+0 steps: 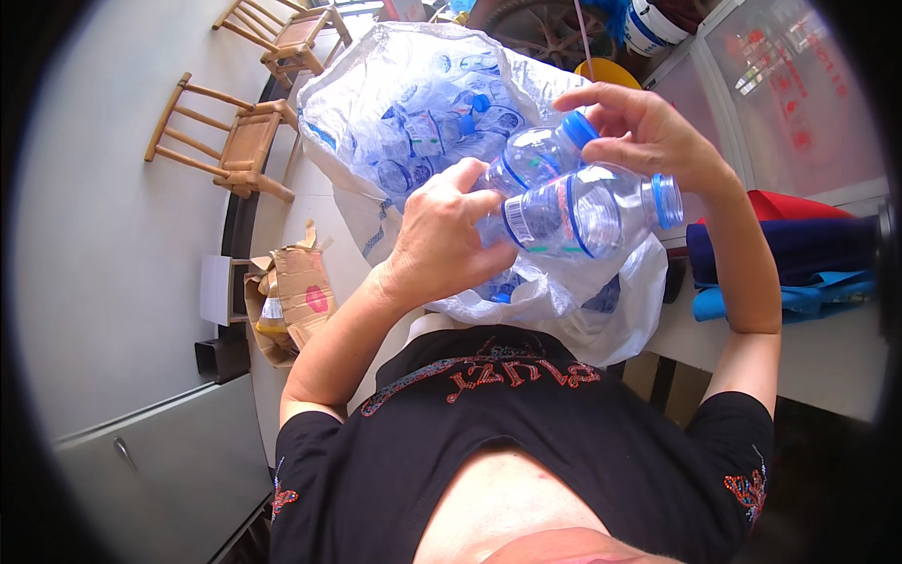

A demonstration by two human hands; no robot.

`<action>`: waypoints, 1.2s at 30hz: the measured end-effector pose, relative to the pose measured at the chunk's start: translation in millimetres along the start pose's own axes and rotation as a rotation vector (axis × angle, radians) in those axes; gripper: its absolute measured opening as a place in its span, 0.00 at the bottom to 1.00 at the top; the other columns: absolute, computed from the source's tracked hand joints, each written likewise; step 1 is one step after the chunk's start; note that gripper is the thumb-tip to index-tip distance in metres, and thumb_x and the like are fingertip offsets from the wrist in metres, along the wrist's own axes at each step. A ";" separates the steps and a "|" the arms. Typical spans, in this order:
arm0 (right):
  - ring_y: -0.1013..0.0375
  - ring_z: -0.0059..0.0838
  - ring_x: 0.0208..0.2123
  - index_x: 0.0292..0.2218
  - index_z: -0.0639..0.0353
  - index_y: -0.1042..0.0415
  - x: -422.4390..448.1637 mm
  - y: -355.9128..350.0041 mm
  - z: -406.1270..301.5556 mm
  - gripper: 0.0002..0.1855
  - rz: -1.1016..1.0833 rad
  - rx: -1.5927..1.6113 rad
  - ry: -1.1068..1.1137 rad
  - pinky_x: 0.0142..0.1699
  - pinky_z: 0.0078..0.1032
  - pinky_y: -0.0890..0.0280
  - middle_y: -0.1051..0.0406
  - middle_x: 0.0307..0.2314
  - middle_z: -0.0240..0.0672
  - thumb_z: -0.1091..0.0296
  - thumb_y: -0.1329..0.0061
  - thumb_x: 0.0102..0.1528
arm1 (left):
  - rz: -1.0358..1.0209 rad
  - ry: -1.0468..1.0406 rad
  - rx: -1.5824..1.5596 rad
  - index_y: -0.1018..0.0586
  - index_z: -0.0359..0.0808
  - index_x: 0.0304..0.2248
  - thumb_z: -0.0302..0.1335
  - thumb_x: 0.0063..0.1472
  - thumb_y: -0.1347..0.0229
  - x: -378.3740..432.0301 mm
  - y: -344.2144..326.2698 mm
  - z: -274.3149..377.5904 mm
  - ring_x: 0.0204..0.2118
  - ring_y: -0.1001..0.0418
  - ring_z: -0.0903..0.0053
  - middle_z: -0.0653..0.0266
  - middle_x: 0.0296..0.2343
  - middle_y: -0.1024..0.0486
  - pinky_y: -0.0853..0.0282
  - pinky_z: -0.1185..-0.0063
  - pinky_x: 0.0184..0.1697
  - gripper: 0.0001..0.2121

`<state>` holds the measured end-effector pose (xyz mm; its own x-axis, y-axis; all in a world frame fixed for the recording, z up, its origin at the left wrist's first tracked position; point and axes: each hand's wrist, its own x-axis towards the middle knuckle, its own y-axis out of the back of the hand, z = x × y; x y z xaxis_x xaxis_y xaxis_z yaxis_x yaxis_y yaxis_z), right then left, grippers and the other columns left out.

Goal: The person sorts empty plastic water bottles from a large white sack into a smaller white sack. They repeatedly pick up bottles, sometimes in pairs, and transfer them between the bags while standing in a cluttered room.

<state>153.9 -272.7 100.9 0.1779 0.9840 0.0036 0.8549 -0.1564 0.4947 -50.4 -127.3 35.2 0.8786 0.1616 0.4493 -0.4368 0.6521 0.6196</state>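
My left hand (451, 229) holds two clear plastic bottles side by side above the sack. The nearer bottle (595, 211) has no cap, and its open neck points right. Behind it, the second bottle (532, 155) wears a blue screw cap (579, 130). My right hand (655, 134) is at this cap, with thumb and fingers around it and the index finger raised. Below both hands stands a white woven sack (542, 77), its mouth wide. Many clear bottles (430, 134) lie inside it, some with blue caps. The lower parts of the held bottles are partly hidden by my left hand.
Two bamboo chairs (257, 137) (303, 39) stand along the left wall. A torn cardboard box (303, 292) sits on the floor at left. Folded blue cloth (775, 250) lies at right beside a glass-panelled door (782, 92). A wheel (546, 32) and a yellow bucket (613, 72) are behind the sack.
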 end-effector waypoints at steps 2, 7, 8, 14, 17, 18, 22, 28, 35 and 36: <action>0.31 0.19 0.30 0.47 0.61 0.37 3.4 -11.4 3.1 0.22 0.005 0.115 -0.004 0.37 0.15 0.35 0.30 0.29 0.33 0.74 0.50 0.50 | -0.059 0.033 -0.173 0.22 0.35 0.27 0.29 0.37 0.41 0.9 8.1 -3.7 0.30 0.30 0.66 0.58 0.27 0.32 0.34 0.74 0.34 0.13; 0.33 0.27 0.41 0.45 0.61 0.34 5.0 -30.3 21.3 0.25 0.143 0.043 0.170 0.46 0.22 0.38 0.31 0.38 0.37 0.61 0.46 0.47 | -0.097 0.036 -0.465 0.20 0.39 0.29 0.28 0.38 0.39 -2.7 6.9 -18.7 0.31 0.30 0.73 0.64 0.28 0.31 0.36 0.78 0.37 0.14; 0.32 0.26 0.41 0.45 0.61 0.34 3.8 -30.2 19.8 0.24 0.140 0.121 0.130 0.46 0.22 0.37 0.31 0.37 0.36 0.61 0.46 0.48 | -0.147 0.060 -0.482 0.20 0.39 0.30 0.29 0.39 0.39 -2.5 7.5 -21.1 0.32 0.30 0.73 0.64 0.28 0.30 0.36 0.78 0.38 0.14; 0.32 0.20 0.37 0.44 0.62 0.32 -1.2 -23.6 8.2 0.20 0.219 0.102 0.091 0.40 0.18 0.33 0.31 0.35 0.35 0.64 0.49 0.51 | -0.214 0.106 -0.556 0.20 0.38 0.30 0.30 0.39 0.39 1.9 8.4 -29.3 0.35 0.30 0.73 0.64 0.31 0.29 0.37 0.78 0.41 0.14; 0.32 0.17 0.33 0.44 0.63 0.32 -3.0 -20.2 12.7 0.19 0.408 0.162 0.093 0.34 0.14 0.33 0.31 0.33 0.36 0.65 0.49 0.51 | -0.165 0.224 -0.571 0.20 0.38 0.31 0.30 0.39 0.38 1.1 8.3 -34.3 0.38 0.31 0.75 0.64 0.33 0.29 0.38 0.78 0.45 0.15; 0.32 0.17 0.33 0.45 0.63 0.33 -6.3 -20.9 3.2 0.20 0.344 0.198 0.057 0.33 0.14 0.33 0.31 0.33 0.35 0.66 0.48 0.51 | -0.121 0.312 -0.592 0.20 0.38 0.32 0.30 0.40 0.37 0.4 7.0 -36.3 0.39 0.32 0.75 0.65 0.34 0.29 0.40 0.78 0.47 0.15; 0.32 0.23 0.37 0.52 0.63 0.43 9.7 -56.4 1.9 0.36 0.191 0.055 -0.046 0.36 0.18 0.33 0.33 0.38 0.38 0.59 0.43 0.46 | -0.115 0.404 -0.606 0.20 0.39 0.33 0.31 0.39 0.37 1.3 7.7 -51.9 0.51 0.40 0.69 0.56 0.48 0.36 0.46 0.73 0.53 0.17; 0.33 0.27 0.42 0.52 0.64 0.45 22.6 -79.5 12.9 0.41 0.224 0.391 0.186 0.43 0.20 0.34 0.36 0.43 0.41 0.63 0.39 0.41 | -0.062 0.111 -0.171 0.26 0.33 0.40 0.34 0.39 0.36 1.1 24.4 -48.1 0.53 0.40 0.64 0.47 0.48 0.38 0.44 0.71 0.53 0.27; 0.32 0.14 0.30 0.33 0.63 0.32 26.9 -106.9 13.7 0.12 0.342 0.419 0.127 0.37 0.14 0.36 0.30 0.28 0.28 0.76 0.44 0.45 | 0.061 0.359 -0.874 0.29 0.28 0.36 0.20 0.51 0.42 -7.7 19.4 -18.7 0.29 0.27 0.82 0.61 0.28 0.25 0.27 0.82 0.32 0.13; 0.33 0.13 0.30 0.32 0.62 0.31 25.4 -108.6 16.1 0.12 0.364 0.359 0.162 0.37 0.13 0.37 0.31 0.27 0.28 0.76 0.44 0.45 | 0.069 0.330 -0.774 0.28 0.28 0.34 0.17 0.52 0.45 -8.4 21.1 -12.8 0.26 0.27 0.82 0.59 0.27 0.25 0.27 0.82 0.27 0.08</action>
<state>73.4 -232.1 33.3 0.4409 0.8566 0.2680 0.8697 -0.4816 0.1085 -64.5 -105.4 36.3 0.9189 0.3491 0.1838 -0.3415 0.9371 -0.0725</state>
